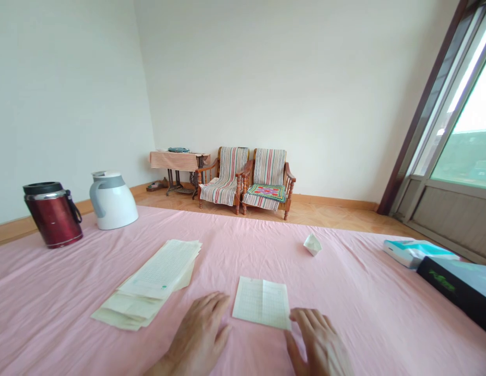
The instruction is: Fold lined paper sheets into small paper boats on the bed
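A squarish sheet of grid-lined paper (261,303) lies flat before me, with a crease running down its middle. Just left of it, my left hand (201,331) rests on the pink cloth, fingers stretched out and holding nothing. At the sheet's right edge is my right hand (315,337), thumb and fingers apart, its fingertips close to the lower right corner; whether they touch the paper I cannot tell. Further left lies a loose stack of lined paper sheets (156,282). A small folded paper shape (312,244) sits beyond my right hand.
A pink cloth (227,245) covers the table. At the far left stand a red vacuum flask (55,216) and a white jug (115,203). A blue and white pack (418,251) and a black-sided box (454,287) lie at the right. Two wooden chairs (232,177) stand against the wall.
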### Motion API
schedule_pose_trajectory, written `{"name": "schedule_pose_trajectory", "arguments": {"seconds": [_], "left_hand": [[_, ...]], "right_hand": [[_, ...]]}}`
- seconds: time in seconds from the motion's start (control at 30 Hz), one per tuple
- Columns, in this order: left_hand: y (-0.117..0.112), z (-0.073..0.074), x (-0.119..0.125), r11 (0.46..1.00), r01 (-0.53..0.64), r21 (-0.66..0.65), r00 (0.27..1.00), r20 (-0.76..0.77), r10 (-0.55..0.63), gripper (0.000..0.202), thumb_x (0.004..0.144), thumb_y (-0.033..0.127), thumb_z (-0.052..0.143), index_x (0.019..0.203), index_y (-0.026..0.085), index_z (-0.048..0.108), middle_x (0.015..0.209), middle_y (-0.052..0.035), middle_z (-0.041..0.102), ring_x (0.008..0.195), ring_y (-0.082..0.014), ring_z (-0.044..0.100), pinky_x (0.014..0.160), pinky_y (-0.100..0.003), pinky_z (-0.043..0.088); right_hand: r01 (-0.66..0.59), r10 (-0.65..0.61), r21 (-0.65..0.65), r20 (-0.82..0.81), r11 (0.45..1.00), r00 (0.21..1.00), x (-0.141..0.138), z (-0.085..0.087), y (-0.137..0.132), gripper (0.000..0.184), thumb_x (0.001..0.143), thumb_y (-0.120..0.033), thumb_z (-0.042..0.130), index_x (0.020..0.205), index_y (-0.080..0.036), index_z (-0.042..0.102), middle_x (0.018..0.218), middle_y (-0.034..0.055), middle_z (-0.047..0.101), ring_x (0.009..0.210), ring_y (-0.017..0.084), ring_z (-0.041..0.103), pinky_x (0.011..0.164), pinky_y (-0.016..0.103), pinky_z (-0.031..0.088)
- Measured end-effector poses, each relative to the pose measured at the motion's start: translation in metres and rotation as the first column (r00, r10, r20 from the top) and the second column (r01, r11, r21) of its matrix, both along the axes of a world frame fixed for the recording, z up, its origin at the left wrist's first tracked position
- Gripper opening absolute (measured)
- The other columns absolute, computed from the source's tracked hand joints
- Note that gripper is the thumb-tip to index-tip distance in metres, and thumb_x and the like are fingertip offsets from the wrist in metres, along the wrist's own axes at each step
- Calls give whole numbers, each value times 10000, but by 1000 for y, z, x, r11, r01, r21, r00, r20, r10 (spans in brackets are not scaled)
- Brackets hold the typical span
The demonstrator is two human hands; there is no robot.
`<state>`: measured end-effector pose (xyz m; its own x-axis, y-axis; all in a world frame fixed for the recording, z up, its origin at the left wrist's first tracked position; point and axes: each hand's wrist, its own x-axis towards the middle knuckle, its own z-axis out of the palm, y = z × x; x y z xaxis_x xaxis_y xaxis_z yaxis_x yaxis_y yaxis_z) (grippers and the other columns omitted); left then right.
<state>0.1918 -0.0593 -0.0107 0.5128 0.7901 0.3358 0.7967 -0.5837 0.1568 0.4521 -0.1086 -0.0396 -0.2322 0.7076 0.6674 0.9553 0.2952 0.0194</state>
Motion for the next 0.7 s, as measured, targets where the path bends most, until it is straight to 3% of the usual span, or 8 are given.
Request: {"name": "schedule_pose_trajectory", "arguments": {"seconds": [0.07, 0.13, 0.27, 0.37, 0.5, 0.7], "left_hand": [[3, 5, 7, 999, 36, -29, 999, 39, -35, 538, 717, 43, 509, 1232, 194, 537, 1215, -78, 613, 1107, -225, 557, 960, -369, 442], [7, 12, 15, 995, 98, -24, 995, 30, -98, 487, 701, 9, 494, 1139, 204, 581, 1252, -71, 580, 1127, -228, 530, 967, -382, 409], [14, 21, 27, 985, 173, -18, 982, -70, -174, 259, 781, 0, 459, 863, 196, 608, 907, -29, 648, 876, -203, 575, 853, -376, 413], [18, 19, 31, 984, 177, 22, 975, -137, -173, 197, 834, 29, 469, 775, 177, 585, 806, -32, 620, 797, -214, 556, 779, -372, 424], [21, 14, 34, 972, 200, 126, 979, -72, -193, 179, 874, 41, 473, 801, 164, 580, 832, -43, 615, 795, -213, 562, 754, -365, 450], [15, 13, 37, 890, 281, 358, 936, 100, -336, 233, 927, 56, 396, 975, 174, 592, 957, -64, 648, 892, -211, 609, 813, -372, 491]], "right_hand": [[-77, 77, -2, -57, 997, 995, -8, 2, 4, 253, 804, -216, 506, 1051, -173, 541, 948, 91, 679, 824, 228, 637, 667, 319, 475], [-110, 109, -2, -105, 994, 988, -16, -1, 9, 337, 804, -219, 506, 1137, -166, 491, 1022, 101, 669, 905, 247, 622, 733, 346, 471], [-95, 82, -54, -211, 994, 974, -23, -15, 16, 326, 804, -231, 485, 1125, -174, 470, 975, 88, 664, 817, 247, 602, 689, 364, 445], [-72, 51, -84, -228, 994, 972, -24, -17, 17, 348, 797, -224, 487, 1141, -181, 465, 999, 94, 653, 833, 256, 586, 689, 374, 429], [-43, 32, -62, -157, 997, 987, -27, -7, 16, 368, 800, -240, 518, 1165, -200, 492, 1065, 110, 611, 882, 282, 567, 735, 414, 413], [-41, 27, -67, -194, 997, 981, -25, 2, 19, 186, 847, -154, 479, 979, -228, 586, 829, 54, 598, 765, 235, 543, 672, 350, 386]]}}
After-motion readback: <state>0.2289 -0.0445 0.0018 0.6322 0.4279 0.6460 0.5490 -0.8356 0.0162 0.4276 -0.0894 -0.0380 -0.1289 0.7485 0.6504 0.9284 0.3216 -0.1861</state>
